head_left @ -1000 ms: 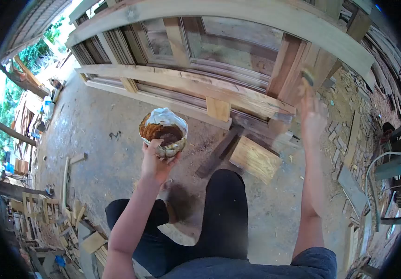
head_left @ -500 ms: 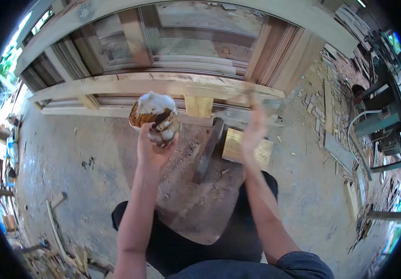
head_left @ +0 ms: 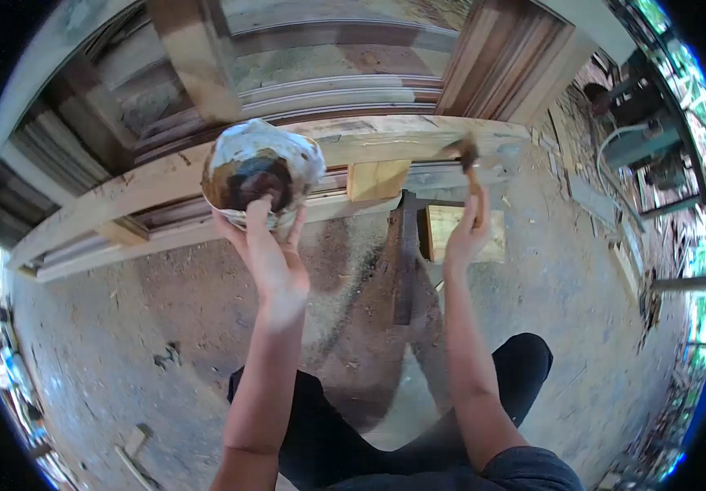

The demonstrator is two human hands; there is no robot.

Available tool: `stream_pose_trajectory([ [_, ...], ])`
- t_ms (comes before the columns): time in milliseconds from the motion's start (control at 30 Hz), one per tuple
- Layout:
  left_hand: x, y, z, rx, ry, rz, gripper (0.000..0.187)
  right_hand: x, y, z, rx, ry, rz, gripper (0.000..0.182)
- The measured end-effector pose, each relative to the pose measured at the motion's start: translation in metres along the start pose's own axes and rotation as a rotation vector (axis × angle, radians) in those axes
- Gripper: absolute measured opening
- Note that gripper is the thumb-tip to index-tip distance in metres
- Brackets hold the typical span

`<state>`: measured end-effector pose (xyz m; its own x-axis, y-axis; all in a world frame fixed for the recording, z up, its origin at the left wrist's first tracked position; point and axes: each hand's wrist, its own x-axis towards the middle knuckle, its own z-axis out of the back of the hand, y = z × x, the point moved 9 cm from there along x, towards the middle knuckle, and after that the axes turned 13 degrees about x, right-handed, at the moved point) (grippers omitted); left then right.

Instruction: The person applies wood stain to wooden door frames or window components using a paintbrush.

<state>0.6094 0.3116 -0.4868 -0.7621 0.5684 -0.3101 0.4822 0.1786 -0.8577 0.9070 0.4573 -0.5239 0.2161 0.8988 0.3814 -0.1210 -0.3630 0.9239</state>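
Observation:
My left hand is closed around the underside of a white-coated tub, tilted so that its brown-smeared, dark inside shows. A small brush with a wooden handle and dark, blurred bristles sits in my closed right hand. Its head overlaps the right part of a pale wooden rail, which bears wet-looking marks along its face. Below the rail, a yellowish wood block spans to a second, lower bar.
A large wooden frame with moulded members stands before me. On the floor lie a dark beam and a pale block beside it. Wood scraps are strewn at right near a machine; offcuts lie lower left.
My view has moved closer to the frame. The tub has risen slightly and turned its brown inside more towards me. My right hand has moved right and lower, with the brush now clearer.

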Motion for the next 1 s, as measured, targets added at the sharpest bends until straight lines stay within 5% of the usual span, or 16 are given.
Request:
stream_pose_trajectory([
  [67, 0.001, 0.018, -0.006, -0.03, 0.155, 0.095, 0.066, 0.004, -0.01, 0.016, 0.096, -0.207, -0.043, 0.031],
  [100, -0.006, 0.026, -0.011, -0.067, 0.217, 0.157, 0.043, -0.006, -0.01, 0.009, 0.091, -0.233, -0.049, 0.031],
  [167, -0.031, 0.036, -0.027, -0.107, 0.444, 0.253, 0.039, -0.032, -0.001, -0.032, -0.016, -0.146, 0.073, 0.032],
  [233, -0.052, 0.052, -0.035, 0.006, 0.594, 0.333, 0.041, -0.116, -0.089, -0.071, 0.124, 0.168, 0.189, 0.035],
  [267, -0.06, 0.064, -0.036, 0.086, 0.668, 0.364, 0.042, -0.129, -0.078, -0.082, 0.123, 0.157, 0.19, 0.035],
  [367, -0.072, 0.067, -0.04, 0.231, 0.695, 0.352, 0.049, -0.169, 0.001, -0.166, -0.054, 0.628, 0.221, 0.052],
  [433, -0.105, 0.104, -0.051, -0.028, 0.942, 0.972, 0.05, -0.171, 0.023, -0.185, -0.135, 0.787, 0.238, 0.059],
  [467, -0.107, 0.1, -0.057, -0.047, 0.954, 0.978, 0.05, -0.154, 0.016, -0.175, -0.127, 0.754, 0.083, 0.057],
  [533, -0.096, 0.092, -0.061, 0.032, 0.807, 0.847, 0.049, -0.125, 0.006, -0.147, -0.149, 0.712, -0.065, 0.056],
  [700, -0.048, 0.086, -0.069, -0.15, 0.81, 0.682, 0.05, -0.055, 0.013, -0.018, -0.078, -0.091, 0.058, 0.035],
  [800, 0.013, 0.045, -0.028, -0.168, 0.405, 0.266, 0.062, -0.041, 0.001, -0.022, 0.053, -0.223, -0.098, 0.035],
  [900, 0.042, 0.006, 0.019, -0.077, 0.125, -0.025, 0.073, -0.07, 0.01, -0.098, 0.139, -0.063, -0.032, 0.038],
  [1000, 0.051, -0.021, 0.037, 0.017, 0.07, -0.217, 0.063, -0.145, 0.038, -0.168, 0.268, 0.204, -0.063, 0.042],
])
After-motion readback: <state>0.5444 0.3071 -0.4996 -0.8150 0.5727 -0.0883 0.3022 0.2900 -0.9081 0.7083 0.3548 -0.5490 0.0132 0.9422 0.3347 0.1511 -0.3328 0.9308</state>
